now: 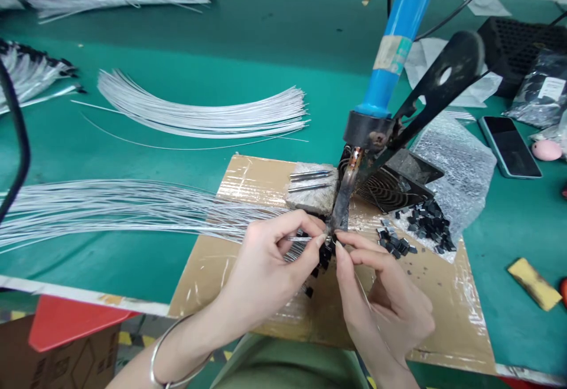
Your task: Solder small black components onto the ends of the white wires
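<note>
Two risks: heat and a tug

Left grip (279, 253) is clamped on a silver cable (300, 239), its end just beside the tip of the blue soldering iron (376, 94). Right grip (385, 294) has thumb and forefinger nearly meeting there, a thin wire (363, 294) crossing its palm; what they pinch, one cannot tell. If the iron is hot, a slight slip could burn a fingertip; a snag among the long cables (133, 206) could pull the joint crooked
</note>
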`<state>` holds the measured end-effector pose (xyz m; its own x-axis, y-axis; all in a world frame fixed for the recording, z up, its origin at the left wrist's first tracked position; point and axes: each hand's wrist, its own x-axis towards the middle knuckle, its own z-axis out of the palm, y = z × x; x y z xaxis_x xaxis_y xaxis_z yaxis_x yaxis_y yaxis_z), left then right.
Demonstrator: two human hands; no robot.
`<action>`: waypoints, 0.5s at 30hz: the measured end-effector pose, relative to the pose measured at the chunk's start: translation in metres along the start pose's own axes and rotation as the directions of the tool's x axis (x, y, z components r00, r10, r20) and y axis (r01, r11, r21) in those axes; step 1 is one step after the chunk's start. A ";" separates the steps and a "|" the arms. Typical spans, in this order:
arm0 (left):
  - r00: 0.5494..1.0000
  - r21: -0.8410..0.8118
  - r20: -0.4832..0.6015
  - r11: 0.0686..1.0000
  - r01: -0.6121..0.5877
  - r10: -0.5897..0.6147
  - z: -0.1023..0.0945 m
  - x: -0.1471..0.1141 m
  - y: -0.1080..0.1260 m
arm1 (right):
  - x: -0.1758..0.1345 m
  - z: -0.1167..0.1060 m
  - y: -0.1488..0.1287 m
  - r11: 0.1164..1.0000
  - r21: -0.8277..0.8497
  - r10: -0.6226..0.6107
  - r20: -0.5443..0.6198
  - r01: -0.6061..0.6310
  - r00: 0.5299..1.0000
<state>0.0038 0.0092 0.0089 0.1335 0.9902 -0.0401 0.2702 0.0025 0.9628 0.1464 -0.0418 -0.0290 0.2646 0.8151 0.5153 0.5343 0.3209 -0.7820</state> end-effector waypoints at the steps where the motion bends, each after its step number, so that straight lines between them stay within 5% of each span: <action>1: 1.000 0.000 0.001 1.000 0.004 -0.004 0.000 0.000 0.000 | 0.000 0.000 0.000 1.000 0.005 0.004 0.005 -0.004 1.000; 10: 0.998 0.170 0.055 0.985 0.012 -0.022 -0.005 -0.001 -0.013 | -0.006 -0.002 0.005 0.973 0.132 0.179 0.072 -0.188 0.981; 15: 0.978 0.353 0.056 0.912 -0.207 0.201 -0.010 -0.005 -0.023 | -0.002 -0.012 0.009 0.950 0.116 0.299 -0.090 -0.289 0.950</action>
<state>-0.0125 0.0051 -0.0105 0.2380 0.9613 0.1391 0.5554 -0.2522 0.7924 0.1603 -0.0458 -0.0330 0.4836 0.8270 0.2869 0.3380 0.1259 -0.9327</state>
